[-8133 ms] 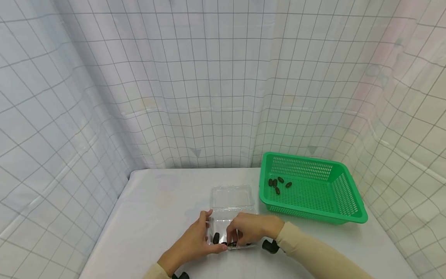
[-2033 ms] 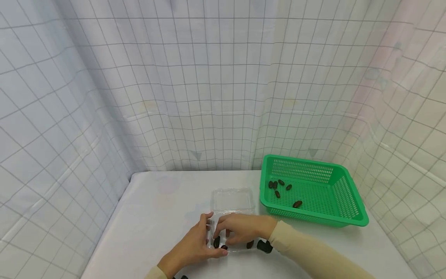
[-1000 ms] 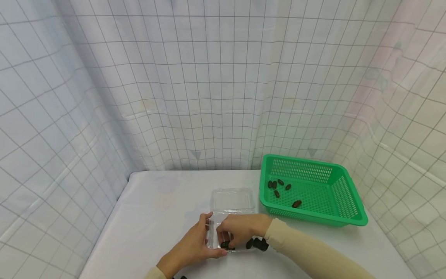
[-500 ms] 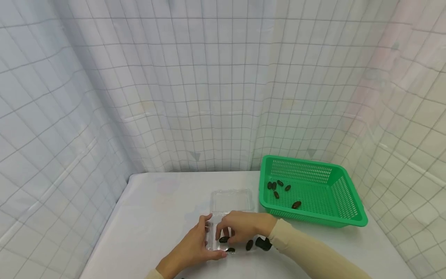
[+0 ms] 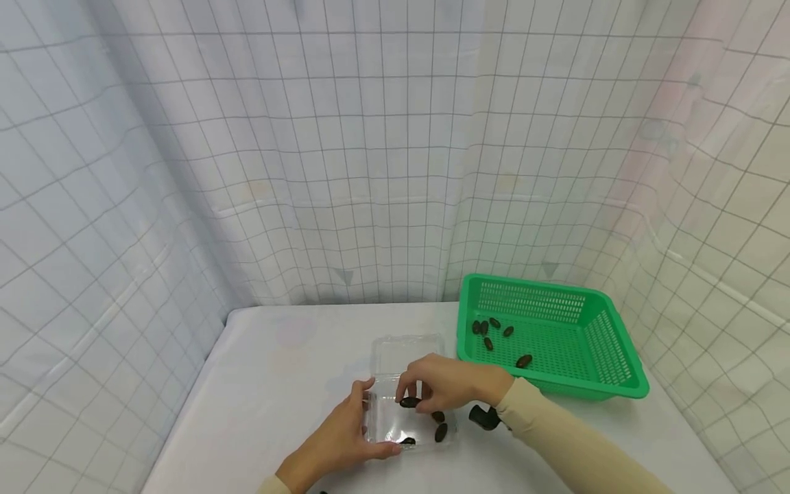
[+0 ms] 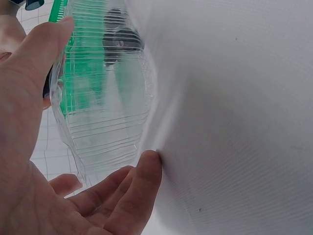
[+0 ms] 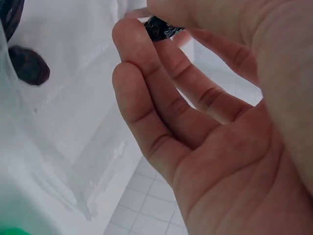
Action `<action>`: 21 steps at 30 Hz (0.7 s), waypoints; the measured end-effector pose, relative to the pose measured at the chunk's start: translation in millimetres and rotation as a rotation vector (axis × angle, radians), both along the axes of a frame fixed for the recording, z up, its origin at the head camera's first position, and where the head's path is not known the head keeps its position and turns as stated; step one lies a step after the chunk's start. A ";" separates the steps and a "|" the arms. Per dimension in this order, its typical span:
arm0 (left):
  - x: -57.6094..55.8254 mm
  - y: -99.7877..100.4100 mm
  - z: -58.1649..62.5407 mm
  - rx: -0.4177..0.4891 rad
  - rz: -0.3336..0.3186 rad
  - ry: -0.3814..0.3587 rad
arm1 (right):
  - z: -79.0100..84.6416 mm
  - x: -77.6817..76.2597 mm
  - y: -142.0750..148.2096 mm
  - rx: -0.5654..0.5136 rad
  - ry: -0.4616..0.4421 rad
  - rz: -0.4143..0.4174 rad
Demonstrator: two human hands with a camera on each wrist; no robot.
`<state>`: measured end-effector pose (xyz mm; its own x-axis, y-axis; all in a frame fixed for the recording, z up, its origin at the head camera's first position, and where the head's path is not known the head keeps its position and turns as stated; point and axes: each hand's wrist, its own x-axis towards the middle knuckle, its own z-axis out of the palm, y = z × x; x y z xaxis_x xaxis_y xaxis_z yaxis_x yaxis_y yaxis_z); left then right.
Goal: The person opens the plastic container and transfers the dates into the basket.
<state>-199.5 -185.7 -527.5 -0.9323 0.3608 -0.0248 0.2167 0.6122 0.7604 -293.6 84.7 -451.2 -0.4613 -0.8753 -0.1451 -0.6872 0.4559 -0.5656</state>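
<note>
A clear plastic clamshell box (image 5: 395,420) lies with its lid (image 5: 407,353) folded back on the white table. My left hand (image 5: 348,432) holds its left side, thumb at the near rim and fingers along the wall; the left wrist view shows the ribbed wall (image 6: 107,132) between them. Over the box, my right hand (image 5: 447,384) pinches a dark, wrinkled date (image 5: 409,402) between thumb and fingertips, and that date (image 7: 159,29) is partly hidden by the fingers in the right wrist view. Other dates (image 5: 441,432) lie along the box's near and right sides.
A green mesh basket (image 5: 574,377) stands at the right of the table, with several dates (image 5: 524,361) on its floor, mostly toward the left. White grid-patterned curtains (image 5: 370,171) enclose the back and sides.
A larger date has appeared in the basket since the oldest frame. The right hand pinched a date at the box's left and has raised it up and rightward. The left hand stays put.
</note>
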 end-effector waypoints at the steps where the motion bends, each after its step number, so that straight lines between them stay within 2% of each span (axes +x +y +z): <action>1: -0.1 0.0 0.1 0.005 -0.001 -0.002 | 2.4 -0.2 2.2 -0.009 -0.006 -0.006; 13: 1.0 0.5 0.0 0.036 0.008 -0.008 | 16.2 -10.4 28.4 -0.075 -0.019 -0.064; 21: 1.4 0.8 0.9 0.041 0.017 0.004 | 21.5 -15.9 47.1 -0.098 0.063 -0.106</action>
